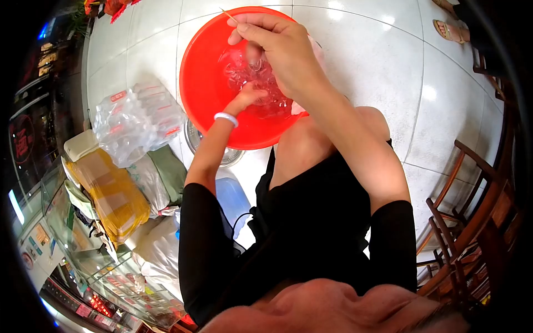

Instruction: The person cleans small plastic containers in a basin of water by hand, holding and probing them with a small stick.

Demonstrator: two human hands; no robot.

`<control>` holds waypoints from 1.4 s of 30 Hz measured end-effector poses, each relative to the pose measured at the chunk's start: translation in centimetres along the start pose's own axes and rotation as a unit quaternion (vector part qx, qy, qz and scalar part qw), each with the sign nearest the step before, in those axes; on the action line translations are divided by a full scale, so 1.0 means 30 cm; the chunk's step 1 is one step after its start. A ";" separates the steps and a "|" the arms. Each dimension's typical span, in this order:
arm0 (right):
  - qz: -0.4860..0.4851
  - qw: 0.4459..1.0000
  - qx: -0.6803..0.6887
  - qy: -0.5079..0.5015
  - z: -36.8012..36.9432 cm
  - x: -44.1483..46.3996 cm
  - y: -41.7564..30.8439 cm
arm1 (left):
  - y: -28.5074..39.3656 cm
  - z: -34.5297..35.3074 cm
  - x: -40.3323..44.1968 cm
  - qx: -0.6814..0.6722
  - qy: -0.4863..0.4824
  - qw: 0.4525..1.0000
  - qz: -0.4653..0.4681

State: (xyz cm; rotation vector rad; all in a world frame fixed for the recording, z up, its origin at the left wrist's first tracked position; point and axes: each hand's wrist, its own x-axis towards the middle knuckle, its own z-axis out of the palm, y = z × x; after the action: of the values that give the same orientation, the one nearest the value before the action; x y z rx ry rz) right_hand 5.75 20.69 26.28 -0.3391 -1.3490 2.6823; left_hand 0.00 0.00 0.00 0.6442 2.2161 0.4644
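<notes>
Right hand (286, 53): we pinch a stick (227, 14) above the tub (202, 77).
Left hand (249, 95): inside the tub; we cannot tell its grip.

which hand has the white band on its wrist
The left hand, the one lower in the red basin: a white band circles its wrist. The right hand pinches a thin stick, and its wrist is bare.

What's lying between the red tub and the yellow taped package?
The head view shows a clear plastic-wrapped bundle and a partly hidden round metal pan between the red tub and yellow package.
</notes>
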 end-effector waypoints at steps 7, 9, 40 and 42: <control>-0.018 1.000 -0.008 0.010 -0.002 0.002 0.019 | 0.194 -0.131 -0.173 -0.699 -0.100 0.707 -0.022; -0.027 1.000 -0.008 0.009 -0.003 0.005 0.024 | 0.272 -0.144 -0.210 -0.741 -0.074 0.667 -0.011; 0.012 1.000 -0.016 -0.018 0.017 0.008 0.048 | 0.387 -0.199 -0.391 -0.798 0.147 0.567 0.139; 0.015 0.999 -0.012 -0.025 0.018 0.009 0.049 | 0.387 -0.200 -0.405 -0.778 0.153 0.588 0.162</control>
State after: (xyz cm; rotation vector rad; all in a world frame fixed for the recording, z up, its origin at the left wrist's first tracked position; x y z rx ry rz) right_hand 5.35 19.46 25.38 -0.2983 -1.4032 2.7182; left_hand 5.94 1.57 16.75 -0.1007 1.0493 2.3942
